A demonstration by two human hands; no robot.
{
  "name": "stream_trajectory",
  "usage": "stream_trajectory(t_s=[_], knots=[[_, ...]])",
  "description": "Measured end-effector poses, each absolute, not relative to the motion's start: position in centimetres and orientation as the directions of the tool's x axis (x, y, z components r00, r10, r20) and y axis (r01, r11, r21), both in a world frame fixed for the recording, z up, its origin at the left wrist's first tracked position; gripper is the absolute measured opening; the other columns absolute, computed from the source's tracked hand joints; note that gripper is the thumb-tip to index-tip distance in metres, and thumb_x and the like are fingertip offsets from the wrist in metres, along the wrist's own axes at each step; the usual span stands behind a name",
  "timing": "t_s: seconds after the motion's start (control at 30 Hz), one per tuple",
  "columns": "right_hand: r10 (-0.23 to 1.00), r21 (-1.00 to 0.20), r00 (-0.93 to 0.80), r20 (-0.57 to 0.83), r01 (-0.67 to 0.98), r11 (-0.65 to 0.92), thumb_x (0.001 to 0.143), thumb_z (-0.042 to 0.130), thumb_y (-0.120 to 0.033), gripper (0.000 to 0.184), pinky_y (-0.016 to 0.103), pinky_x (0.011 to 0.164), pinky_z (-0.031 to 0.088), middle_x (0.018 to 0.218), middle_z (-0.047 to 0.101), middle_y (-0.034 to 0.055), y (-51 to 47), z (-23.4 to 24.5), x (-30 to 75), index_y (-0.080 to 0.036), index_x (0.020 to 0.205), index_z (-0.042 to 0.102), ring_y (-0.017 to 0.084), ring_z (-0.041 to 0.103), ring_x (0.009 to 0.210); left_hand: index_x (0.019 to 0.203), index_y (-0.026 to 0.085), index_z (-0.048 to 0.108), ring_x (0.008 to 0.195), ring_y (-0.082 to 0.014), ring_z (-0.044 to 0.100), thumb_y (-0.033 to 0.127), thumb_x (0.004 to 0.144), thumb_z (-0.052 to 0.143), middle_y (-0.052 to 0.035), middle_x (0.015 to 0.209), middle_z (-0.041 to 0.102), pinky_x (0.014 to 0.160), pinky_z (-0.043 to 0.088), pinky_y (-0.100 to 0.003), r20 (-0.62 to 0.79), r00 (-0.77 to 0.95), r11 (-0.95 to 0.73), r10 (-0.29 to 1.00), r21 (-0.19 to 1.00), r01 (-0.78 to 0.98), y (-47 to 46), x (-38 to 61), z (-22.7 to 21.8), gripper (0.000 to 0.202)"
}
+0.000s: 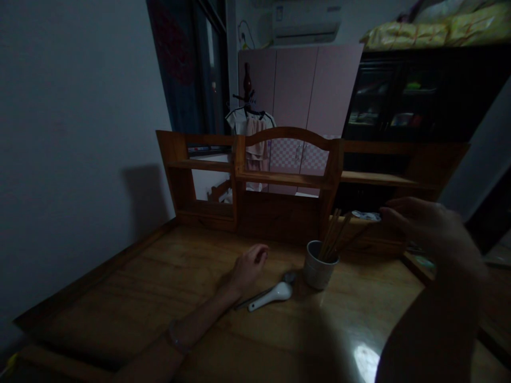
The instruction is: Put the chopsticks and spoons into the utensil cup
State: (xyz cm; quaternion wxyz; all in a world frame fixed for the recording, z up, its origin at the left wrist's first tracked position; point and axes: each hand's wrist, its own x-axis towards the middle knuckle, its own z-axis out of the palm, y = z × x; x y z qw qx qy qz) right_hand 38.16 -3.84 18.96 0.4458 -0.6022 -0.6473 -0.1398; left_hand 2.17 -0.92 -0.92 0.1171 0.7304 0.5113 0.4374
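One wide wooden desk (159, 298) fills the lower view, glossy and dimly lit, and the pale cup (317, 268) standing on it is our marker. Behind the cup rises a wooden shelf unit (287, 178) with an arched middle. High above and behind the cup hangs an air conditioner (305, 21); there's a small sticker on it, too small to read, and no other writing can be made out.

Now the hands. The right hand (431, 229) is raised to the right of the cup and above its rim. It's blurred, fingers drawn together, pinching a small white piece (365, 215) with bluish marks; what the piece is, I can't tell. The left hand (247, 268) lies to the left of the cup, forearm stretched across the desk, palm down, fingers loosely curled, gripping nothing.

The cup is short, round and light grey. Brown chopsticks (333, 236) stand in it, leaning towards the right hand. Just left of the cup, near the left hand, lies a white ceramic spoon (273, 295). A darker metal spoon (288, 276) lies alongside it.
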Motion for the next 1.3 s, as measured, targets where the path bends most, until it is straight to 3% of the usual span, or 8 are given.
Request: stream_trajectory(t_s=[0.13, 0.33, 0.57, 0.67, 0.8, 0.93, 1.13, 1.3], knots=[[0.391, -0.305, 0.219, 0.894, 0.937, 0.173, 0.084, 0.061, -0.031, 0.018, 0.027, 0.059, 0.044, 0.068, 0.071, 0.0067, -4.9, 20.7, 34.8, -0.019, 0.089, 0.073, 0.022, 0.069, 0.066, 0.111, 0.022, 0.057, 0.098, -0.0187, 0.060, 0.025, 0.088, 0.053, -0.0054, 0.109, 0.061, 0.085, 0.046, -0.028, 0.467, -0.040, -0.278, 0.883, 0.591, 0.757, -0.1, 1.1, -1.8, 0.024], [0.330, -0.260, 0.181, 0.926, 0.942, 0.214, 0.091, 0.053, -0.037, 0.028, 0.028, 0.059, 0.040, 0.073, 0.072, 0.0104, -4.9, 21.5, 30.7, -0.017, 0.089, 0.073, 0.023, 0.068, 0.066, 0.112, 0.023, 0.057, 0.107, -0.0219, 0.055, 0.029, 0.082, 0.061, -0.0070, 0.111, 0.058, 0.091, 0.042, -0.030, 0.404, 0.006, -0.206, 0.915, 0.454, 0.867, -0.4, 0.7, -2.6, 0.032], [0.435, -0.204, 0.069, 0.898, 0.941, 0.271, 0.092, 0.047, -0.033, 0.030, 0.030, 0.063, 0.040, 0.082, 0.073, 0.0119, -4.0, 21.2, 29.5, -0.018, 0.084, 0.073, 0.025, 0.069, 0.075, 0.103, 0.023, 0.060, 0.096, -0.0198, 0.058, 0.024, 0.083, 0.059, -0.0037, 0.096, 0.063, 0.082, 0.042, -0.028, 0.372, 0.030, -0.217, 0.928, 0.473, 0.854, 0.1, 0.2, -3.1, 0.020], [0.483, -0.218, 0.039, 0.875, 0.922, 0.320, 0.088, 0.050, -0.025, 0.025, 0.029, 0.062, 0.042, 0.072, 0.072, 0.0069, -4.2, 21.1, 29.6, -0.022, 0.100, 0.071, 0.022, 0.069, 0.068, 0.104, 0.025, 0.060, 0.087, -0.0177, 0.059, 0.023, 0.082, 0.061, -0.0004, 0.087, 0.064, 0.075, 0.043, -0.026, 0.341, 0.025, -0.221, 0.940, 0.548, 0.807, 0.4, 0.2, -3.5, 0.022], [0.634, -0.346, 0.019, 0.773, 0.851, 0.396, 0.082, 0.050, -0.016, 0.045, 0.025, 0.058, 0.045, 0.046, 0.061, -0.0048, -4.6, 21.2, 29.7, -0.029, 0.124, 0.060, 0.017, 0.064, 0.049, 0.111, 0.025, 0.057, 0.080, -0.0154, 0.060, 0.022, 0.080, 0.062, 0.0008, 0.085, 0.063, 0.069, 0.044, -0.023, 0.312, 0.085, -0.280, 0.946, 0.657, 0.701, 0.8, 0.5, -3.8, 0.032], [0.657, -0.373, -0.017, 0.753, 0.812, 0.449, 0.082, 0.043, -0.012, 0.049, 0.025, 0.060, 0.047, 0.050, 0.065, -0.0040, -4.7, 21.1, 29.6, -0.028, 0.126, 0.059, 0.017, 0.067, 0.056, 0.130, 0.024, 0.044, 0.078, -0.0139, 0.059, 0.018, 0.083, 0.055, 0.0006, 0.087, 0.061, 0.072, 0.047, -0.024, 0.364, 0.148, -0.380, 0.920, 0.731, 0.567, 0.7, 1.2, -3.4, 0.048], [0.749, -0.398, -0.072, 0.659, 0.811, 0.428, 0.083, 0.037, -0.014, 0.041, 0.022, 0.055, 0.042, 0.054, 0.068, -0.0006, -5.0, 21.2, 29.9, -0.022, 0.107, 0.070, 0.015, 0.066, 0.057, 0.114, 0.025, 0.062, 0.100, -0.0161, 0.056, 0.012, 0.088, 0.041, -0.0053, 0.111, 0.054, 0.090, 0.046, -0.029, 0.446, 0.361, -0.574, 0.819, 0.614, 0.542, -1.2, 2.4, -1.7, 0.036], [0.789, -0.398, -0.150, 0.596, 0.798, 0.452, 0.084, 0.044, -0.020, 0.033, 0.022, 0.055, 0.043, 0.070, 0.073, 0.0021, -4.4, 21.1, 30.2, -0.021, 0.110, 0.066, 0.016, 0.067, 0.064, 0.114, 0.027, 0.061, 0.092, -0.0168, 0.058, 0.037, 0.083, 0.061, -0.0035, 0.115, 0.051, 0.083, 0.049, -0.029, 0.379, 0.412, -0.560, 0.828, 0.560, 0.611, -2.5, 2.9, -1.2, 0.032]])
